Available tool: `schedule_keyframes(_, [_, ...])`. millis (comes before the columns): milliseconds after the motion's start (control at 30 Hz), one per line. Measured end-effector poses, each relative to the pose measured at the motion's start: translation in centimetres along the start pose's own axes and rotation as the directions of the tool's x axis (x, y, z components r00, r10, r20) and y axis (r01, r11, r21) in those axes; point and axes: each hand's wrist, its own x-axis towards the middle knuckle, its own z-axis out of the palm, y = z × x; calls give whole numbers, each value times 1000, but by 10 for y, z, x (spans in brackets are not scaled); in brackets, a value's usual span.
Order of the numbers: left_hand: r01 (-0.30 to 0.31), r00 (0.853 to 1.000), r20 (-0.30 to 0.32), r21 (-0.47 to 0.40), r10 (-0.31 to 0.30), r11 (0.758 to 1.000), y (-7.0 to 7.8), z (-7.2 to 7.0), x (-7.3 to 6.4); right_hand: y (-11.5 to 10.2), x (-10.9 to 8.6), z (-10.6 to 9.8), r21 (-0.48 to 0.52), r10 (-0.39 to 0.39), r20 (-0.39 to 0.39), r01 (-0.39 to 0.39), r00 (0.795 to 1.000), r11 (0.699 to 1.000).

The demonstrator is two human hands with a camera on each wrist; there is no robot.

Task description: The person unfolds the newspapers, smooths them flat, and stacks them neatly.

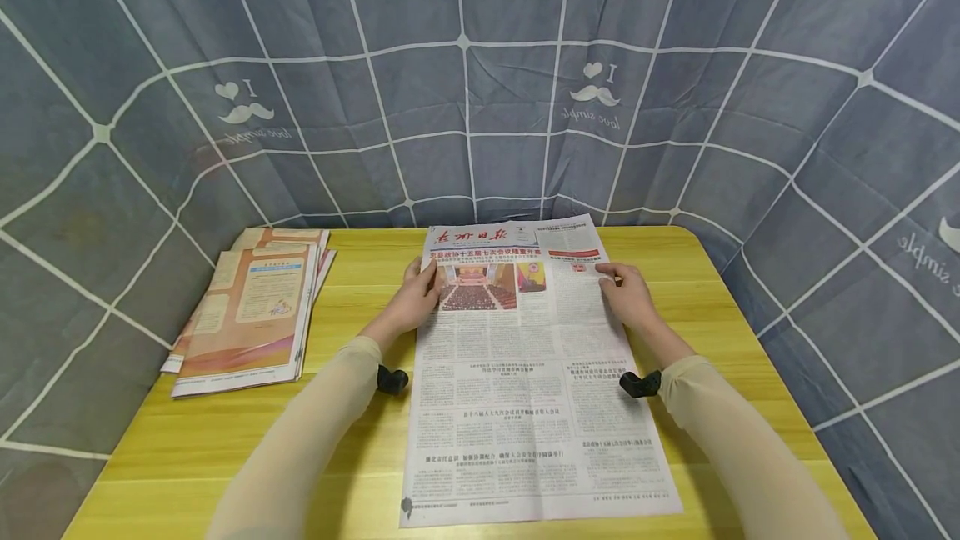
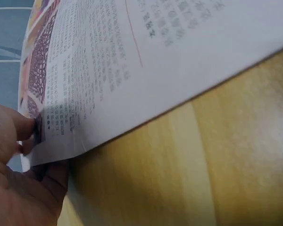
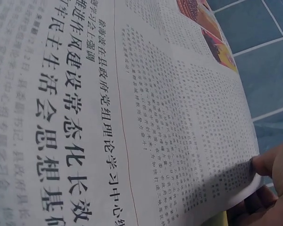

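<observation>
A newspaper (image 1: 517,390) lies lengthwise along the middle of the table, its printed front page up. My left hand (image 1: 415,297) grips its left edge beside the large photo. In the left wrist view the left thumb (image 2: 26,127) is on top of the sheet and the other fingers go underneath, so that edge is lifted off the wood. My right hand (image 1: 630,294) pinches the right edge in the upper part of the page. The right wrist view shows the right thumb (image 3: 260,165) on the print, with fingers curled below the bent edge.
A stack of folded papers (image 1: 247,315) with an orange and cream page on top lies at the table's left. The yellow wood-grain table (image 1: 697,307) meets a grey curtain (image 1: 420,98) with white grid lines at the back and both sides.
</observation>
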Motion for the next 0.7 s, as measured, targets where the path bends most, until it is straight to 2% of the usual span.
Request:
schedule_keyframes(167, [27,999,19,119,-30,993,4,1,0,0,-1,2,-35,57,14,-56,998,998])
schedule_keyframes(333, [29,998,52,258,-44,966,8,3,2,3,0,2,-97,75,18,-73,997,993])
schedule_keyframes(533, [-9,995,93,403,-31,915,13,4,4,10,3,4,-170,76,23,-71,997,983])
schedule_keyframes(700, [8,994,88,518,-63,855,17,5,5,9,1,4,-233,48,52,-34,998,972])
